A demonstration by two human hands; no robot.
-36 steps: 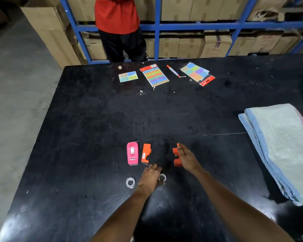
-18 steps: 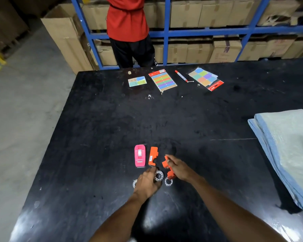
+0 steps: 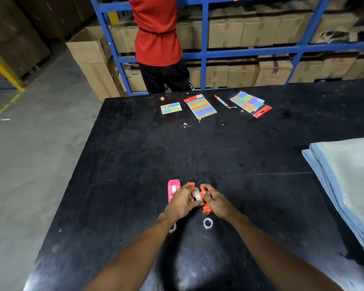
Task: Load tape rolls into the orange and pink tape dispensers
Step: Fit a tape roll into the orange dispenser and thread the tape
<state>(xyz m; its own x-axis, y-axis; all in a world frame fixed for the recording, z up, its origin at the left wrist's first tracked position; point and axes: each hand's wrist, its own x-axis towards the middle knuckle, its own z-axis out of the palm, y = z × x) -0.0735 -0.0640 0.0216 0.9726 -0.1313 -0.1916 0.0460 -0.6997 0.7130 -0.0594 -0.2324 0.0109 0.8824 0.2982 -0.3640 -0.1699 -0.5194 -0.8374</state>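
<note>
My left hand (image 3: 182,201) pinches a small clear tape roll (image 3: 197,195) and holds it against an orange dispenser half (image 3: 206,204), which my right hand (image 3: 218,203) grips. The other orange half (image 3: 190,183) lies flat on the black table (image 3: 135,160), mostly hidden behind my left fingers. The pink dispenser (image 3: 173,189), with a roll showing inside it, lies just left of my left hand. A loose tape roll (image 3: 208,223) rests on the table below my hands. Another roll (image 3: 173,228) peeks out from under my left wrist.
A folded grey-blue blanket (image 3: 349,185) covers the right side of the table. Sticky-note packs (image 3: 200,106) and a red marker (image 3: 221,101) lie at the far edge. A person in a red shirt (image 3: 158,38) stands by blue shelving with cardboard boxes beyond the table.
My left hand picked a tape roll up off the table and brought it to the orange half, which my right hand lifted. The camera view shifted toward the shelves.
</note>
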